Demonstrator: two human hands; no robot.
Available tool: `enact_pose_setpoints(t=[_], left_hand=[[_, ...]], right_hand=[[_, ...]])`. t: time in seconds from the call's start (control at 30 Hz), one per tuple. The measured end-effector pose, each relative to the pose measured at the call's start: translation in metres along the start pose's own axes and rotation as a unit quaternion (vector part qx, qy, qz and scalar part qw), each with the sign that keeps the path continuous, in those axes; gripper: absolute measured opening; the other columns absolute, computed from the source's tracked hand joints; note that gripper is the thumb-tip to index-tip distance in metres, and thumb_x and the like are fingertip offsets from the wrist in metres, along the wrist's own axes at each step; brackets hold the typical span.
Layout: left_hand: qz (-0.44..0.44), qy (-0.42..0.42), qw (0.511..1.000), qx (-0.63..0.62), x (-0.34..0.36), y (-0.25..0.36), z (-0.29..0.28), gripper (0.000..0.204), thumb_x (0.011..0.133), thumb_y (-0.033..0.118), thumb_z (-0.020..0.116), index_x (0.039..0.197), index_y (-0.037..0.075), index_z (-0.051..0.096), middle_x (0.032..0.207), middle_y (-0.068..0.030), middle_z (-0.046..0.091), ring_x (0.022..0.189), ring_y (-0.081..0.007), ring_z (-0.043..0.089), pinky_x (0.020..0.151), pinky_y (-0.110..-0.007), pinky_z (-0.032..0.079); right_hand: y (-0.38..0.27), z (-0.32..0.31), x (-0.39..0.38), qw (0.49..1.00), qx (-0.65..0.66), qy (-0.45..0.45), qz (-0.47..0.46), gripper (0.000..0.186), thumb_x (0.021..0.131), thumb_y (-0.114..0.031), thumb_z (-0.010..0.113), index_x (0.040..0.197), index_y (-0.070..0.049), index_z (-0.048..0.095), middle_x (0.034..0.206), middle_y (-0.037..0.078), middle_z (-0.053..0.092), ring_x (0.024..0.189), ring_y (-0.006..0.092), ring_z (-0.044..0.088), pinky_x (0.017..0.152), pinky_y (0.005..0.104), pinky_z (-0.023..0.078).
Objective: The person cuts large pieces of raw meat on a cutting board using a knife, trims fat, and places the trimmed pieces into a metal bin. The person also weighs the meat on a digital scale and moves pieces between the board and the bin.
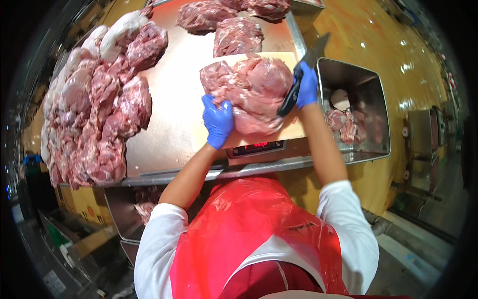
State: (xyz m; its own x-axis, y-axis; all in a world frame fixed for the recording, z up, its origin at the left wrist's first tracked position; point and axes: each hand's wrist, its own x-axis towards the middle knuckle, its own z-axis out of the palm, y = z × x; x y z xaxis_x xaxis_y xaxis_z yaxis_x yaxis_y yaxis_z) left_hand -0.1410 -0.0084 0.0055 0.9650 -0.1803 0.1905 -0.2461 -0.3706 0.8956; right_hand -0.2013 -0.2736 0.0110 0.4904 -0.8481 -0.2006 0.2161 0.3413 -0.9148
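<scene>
Your left hand (218,121), in a blue glove, presses on the near left edge of the large cut of raw meat (251,89), its fingers curled onto the flesh. The meat lies on a pale cutting board (294,130), which sits on a scale (256,148) at the near edge of the steel desk (172,99). Your right hand (306,85), also gloved, has its fingers clenched around the dark handle of a knife (298,79) at the meat's right side, the blade pointing away from you. Left of the meat, a heap of raw cuts (99,104) covers the desk. Right of the meat, a steel bin (356,107) holds trimmings.
</scene>
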Motion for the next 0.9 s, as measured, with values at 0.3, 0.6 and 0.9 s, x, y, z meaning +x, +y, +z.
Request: enact_pose_setpoints(t=[0.3, 0.6, 0.9], left_hand=[[-0.049, -0.098, 0.987, -0.115, -0.052, 0.008, -0.094, 0.024, 0.088, 0.011, 0.068, 0.106, 0.004, 0.055, 0.097, -0.0064, 0.059, 0.089, -0.0148, 0.058, 0.077, -0.028, 0.049], [0.028, 0.014, 0.976, -0.216, 0.069, -0.034, -0.003, 0.035, 0.091, 0.014, 0.065, 0.122, -0.001, 0.057, 0.116, -0.0133, 0.060, 0.104, -0.0224, 0.058, 0.095, -0.033, 0.045], [0.040, 0.028, 0.979, -0.197, 0.034, -0.020, -0.097, 0.017, 0.092, 0.005, 0.058, 0.108, 0.001, 0.063, 0.103, -0.0065, 0.065, 0.092, -0.0138, 0.059, 0.085, -0.027, 0.048]], right_hand=[[-0.075, 0.039, 0.094, 0.973, -0.102, -0.188, -0.082, 0.019, 0.097, -0.023, 0.058, 0.098, -0.005, 0.052, 0.076, 0.008, 0.056, 0.055, 0.0178, 0.057, 0.054, 0.0370, 0.058], [-0.062, 0.022, -0.109, 0.940, -0.189, -0.285, -0.001, 0.027, 0.099, -0.024, 0.059, 0.119, -0.006, 0.054, 0.074, 0.001, 0.055, 0.046, 0.0099, 0.051, 0.040, 0.0250, 0.045], [-0.017, -0.010, -0.235, 0.833, -0.457, -0.285, -0.126, 0.062, 0.097, -0.015, 0.053, 0.154, -0.014, 0.028, 0.097, 0.028, 0.066, 0.085, 0.0438, 0.067, 0.073, 0.0504, 0.050]])
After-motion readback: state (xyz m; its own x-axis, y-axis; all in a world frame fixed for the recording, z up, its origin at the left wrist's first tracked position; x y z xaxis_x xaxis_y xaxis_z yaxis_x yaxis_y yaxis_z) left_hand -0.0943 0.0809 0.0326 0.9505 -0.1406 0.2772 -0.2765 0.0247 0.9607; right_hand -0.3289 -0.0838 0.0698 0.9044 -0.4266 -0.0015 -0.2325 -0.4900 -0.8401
